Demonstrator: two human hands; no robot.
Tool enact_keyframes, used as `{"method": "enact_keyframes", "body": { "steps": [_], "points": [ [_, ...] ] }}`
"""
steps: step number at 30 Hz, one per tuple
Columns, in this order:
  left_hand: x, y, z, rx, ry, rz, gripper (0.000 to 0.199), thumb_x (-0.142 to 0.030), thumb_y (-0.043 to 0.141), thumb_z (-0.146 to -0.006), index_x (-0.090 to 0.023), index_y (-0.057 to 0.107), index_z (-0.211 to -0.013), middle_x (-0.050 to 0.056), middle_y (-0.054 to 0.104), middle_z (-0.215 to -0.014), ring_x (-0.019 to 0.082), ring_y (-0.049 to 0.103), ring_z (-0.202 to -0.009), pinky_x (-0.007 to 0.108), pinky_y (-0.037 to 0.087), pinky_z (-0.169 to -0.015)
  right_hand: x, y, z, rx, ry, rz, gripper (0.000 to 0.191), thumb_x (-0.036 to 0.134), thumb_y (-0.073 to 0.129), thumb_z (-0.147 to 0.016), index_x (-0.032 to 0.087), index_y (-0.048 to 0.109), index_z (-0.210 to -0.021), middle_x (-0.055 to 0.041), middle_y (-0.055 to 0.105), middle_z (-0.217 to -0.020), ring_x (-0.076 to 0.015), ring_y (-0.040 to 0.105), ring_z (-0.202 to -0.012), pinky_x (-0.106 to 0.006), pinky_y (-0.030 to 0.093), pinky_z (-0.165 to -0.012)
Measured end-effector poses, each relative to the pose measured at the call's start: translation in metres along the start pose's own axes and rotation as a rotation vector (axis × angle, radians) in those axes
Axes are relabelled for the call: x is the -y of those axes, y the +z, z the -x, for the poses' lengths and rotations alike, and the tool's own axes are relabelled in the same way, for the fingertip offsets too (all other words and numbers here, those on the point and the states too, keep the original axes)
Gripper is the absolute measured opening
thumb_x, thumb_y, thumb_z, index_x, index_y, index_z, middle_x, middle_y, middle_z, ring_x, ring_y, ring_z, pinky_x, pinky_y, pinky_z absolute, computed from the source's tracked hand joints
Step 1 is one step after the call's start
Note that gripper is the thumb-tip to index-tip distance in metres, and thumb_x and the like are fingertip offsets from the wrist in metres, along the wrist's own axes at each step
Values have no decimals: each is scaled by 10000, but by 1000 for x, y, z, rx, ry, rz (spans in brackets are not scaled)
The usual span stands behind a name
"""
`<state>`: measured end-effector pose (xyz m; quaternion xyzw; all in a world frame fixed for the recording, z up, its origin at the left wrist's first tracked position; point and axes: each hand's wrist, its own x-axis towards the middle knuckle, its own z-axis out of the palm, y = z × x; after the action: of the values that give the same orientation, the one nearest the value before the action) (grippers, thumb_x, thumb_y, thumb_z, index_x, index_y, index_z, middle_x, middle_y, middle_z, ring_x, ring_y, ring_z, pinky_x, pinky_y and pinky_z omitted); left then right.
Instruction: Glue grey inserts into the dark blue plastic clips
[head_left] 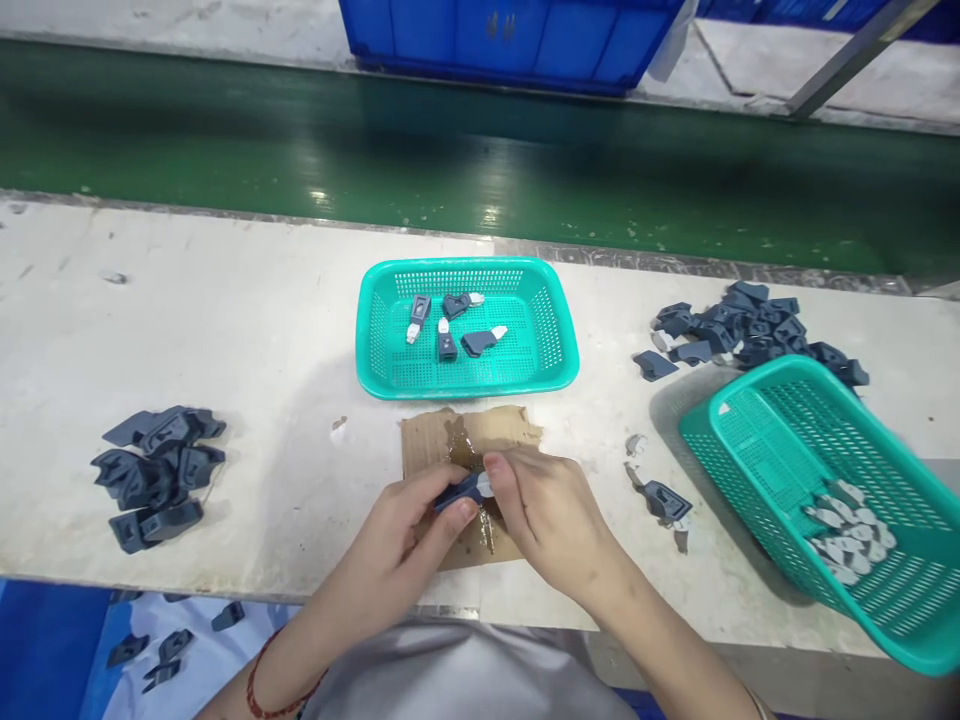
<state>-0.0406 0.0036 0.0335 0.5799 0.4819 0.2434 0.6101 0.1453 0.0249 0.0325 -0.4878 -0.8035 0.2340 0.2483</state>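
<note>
Over a torn piece of cardboard (517, 425), my left hand (397, 540) pinches a dark blue-grey plastic part (456, 494) between thumb and fingers. At its right end, a small white plastic piece (484, 485) is gripped by my right hand (555, 515). The two pieces meet, but my fingers hide how far one sits inside the other. A wet, shiny brown patch marks the cardboard beneath. Just beyond, a green basket (469, 380) holds several dark parts with white tips, such as this joined part (480, 341).
A pile of dark parts (157, 470) lies left, another pile (750, 325) back right. A tilted green basket (795, 450) at right contains small white pieces (851, 535). Between it and the cardboard lies a single dark part (666, 502). Behind the table runs a green belt (405, 160).
</note>
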Motion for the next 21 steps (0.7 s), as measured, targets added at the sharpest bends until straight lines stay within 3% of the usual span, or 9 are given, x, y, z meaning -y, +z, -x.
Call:
{"method": "enact_keyframes", "body": {
  "steps": [9,12,14,18,21],
  "points": [
    [-4,5,-5,21,51,-109,289,-434,414,-1074,-221,598,-1008,5,638,-876,174,606,-827,269,465,-713,-1,-6,4,34,66,-32,567,370,199,-1128,188,574,-744,-37,654,-670,-161,615,-610,-281,391,-589],
    [-13,1,-9,15,143,-228,170,-369,479,-1060,-267,599,-1126,-3,669,-965,176,636,-902,262,491,-757,-5,-20,13,-9,79,-135,540,406,229,-1128,193,581,-777,-37,664,-738,-158,619,-674,-277,418,-619],
    [-22,-8,-15,-61,256,-336,160,-327,528,-1038,-304,597,-1180,-6,678,-1036,179,638,-928,260,498,-773,-12,-39,26,-95,123,-186,475,396,291,-1121,205,600,-815,-34,677,-784,-163,638,-746,-279,448,-672],
    [-37,-35,-40,-380,344,-595,228,-339,546,-1014,-284,612,-1226,24,659,-1074,210,625,-912,299,515,-766,-47,-90,72,-451,477,87,238,375,529,-1041,246,665,-895,-61,720,-879,-199,658,-784,-317,460,-670],
    [-38,-51,-59,-461,365,-843,351,-365,519,-1013,-210,588,-1319,103,657,-1239,310,616,-1152,432,505,-987,-88,-124,114,-452,786,301,156,396,680,-919,257,724,-975,-119,738,-929,-251,654,-694,-360,453,-561]
  ]
}}
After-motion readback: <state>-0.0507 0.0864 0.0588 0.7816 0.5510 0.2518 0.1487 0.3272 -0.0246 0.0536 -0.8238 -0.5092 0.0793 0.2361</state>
